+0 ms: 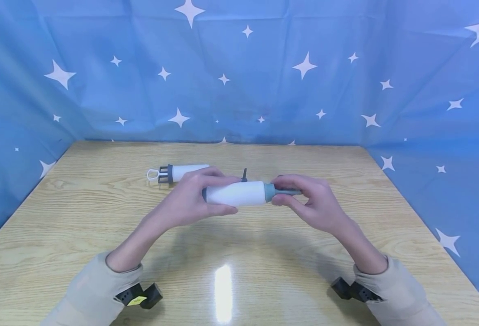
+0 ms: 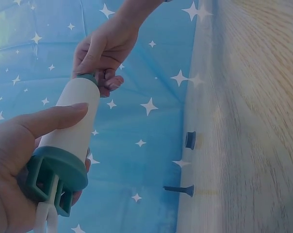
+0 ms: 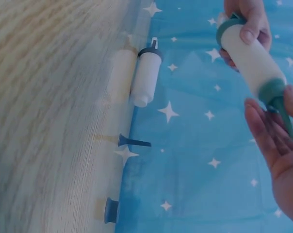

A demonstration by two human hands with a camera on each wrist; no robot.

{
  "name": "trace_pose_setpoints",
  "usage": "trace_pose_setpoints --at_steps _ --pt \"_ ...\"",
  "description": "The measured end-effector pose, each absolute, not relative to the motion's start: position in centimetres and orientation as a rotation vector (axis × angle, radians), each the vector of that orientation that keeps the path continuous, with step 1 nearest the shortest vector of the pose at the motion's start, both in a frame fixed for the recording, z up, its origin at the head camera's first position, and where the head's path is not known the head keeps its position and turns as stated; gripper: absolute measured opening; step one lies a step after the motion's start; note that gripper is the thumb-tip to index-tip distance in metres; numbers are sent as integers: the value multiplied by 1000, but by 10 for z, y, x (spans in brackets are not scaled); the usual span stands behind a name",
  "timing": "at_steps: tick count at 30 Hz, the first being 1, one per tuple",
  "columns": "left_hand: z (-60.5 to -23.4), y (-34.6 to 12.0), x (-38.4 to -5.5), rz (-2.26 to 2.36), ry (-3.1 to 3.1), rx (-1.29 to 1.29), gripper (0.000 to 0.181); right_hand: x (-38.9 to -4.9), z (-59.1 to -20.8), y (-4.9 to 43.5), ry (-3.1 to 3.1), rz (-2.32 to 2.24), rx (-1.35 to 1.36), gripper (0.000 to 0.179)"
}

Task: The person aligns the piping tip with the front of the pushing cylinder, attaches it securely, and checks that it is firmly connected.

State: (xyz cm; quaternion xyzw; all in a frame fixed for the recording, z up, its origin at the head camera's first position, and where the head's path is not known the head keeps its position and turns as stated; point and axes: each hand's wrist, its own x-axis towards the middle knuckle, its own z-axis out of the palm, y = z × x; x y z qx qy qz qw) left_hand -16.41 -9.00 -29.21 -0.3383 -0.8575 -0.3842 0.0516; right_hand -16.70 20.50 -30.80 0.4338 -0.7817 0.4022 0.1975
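My left hand [image 1: 192, 194] grips the white barrel of an icing syringe [image 1: 243, 194], held level over the table. At its left end is a green finger-grip cap [image 2: 59, 165] with a white plunger rod [image 2: 52, 199] coming out. My right hand [image 1: 314, 201] pinches the green collar [image 1: 269, 192] at the other end with thumb and fingers. A slim green nozzle [image 3: 284, 118] sticks out from that collar, toward the right palm.
Behind the left hand a second icing syringe [image 1: 188, 171] with a dark cap lies on the wooden table [image 1: 80, 217]. A dark nozzle [image 3: 134, 141] stands on its base, with a dark collar [image 3: 112, 210] nearby. A blue star-patterned curtain [image 1: 223, 99] closes off the back and sides.
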Motion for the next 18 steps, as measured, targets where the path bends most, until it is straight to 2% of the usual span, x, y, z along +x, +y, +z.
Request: trace_pose_setpoints --at_steps 7,15,18 --pt "-291 -89 -161 -1145 -2609 -1038 57 -165 -309 204 -2205 1193 1192 11" --pt "-292 -87 -160 -1139 -2607 -1062 55 -164 -309 195 -2075 1225 1174 20" --pt "-292 -87 -161 -1142 -2589 -1056 55 -165 -309 195 -2063 1210 1233 30"
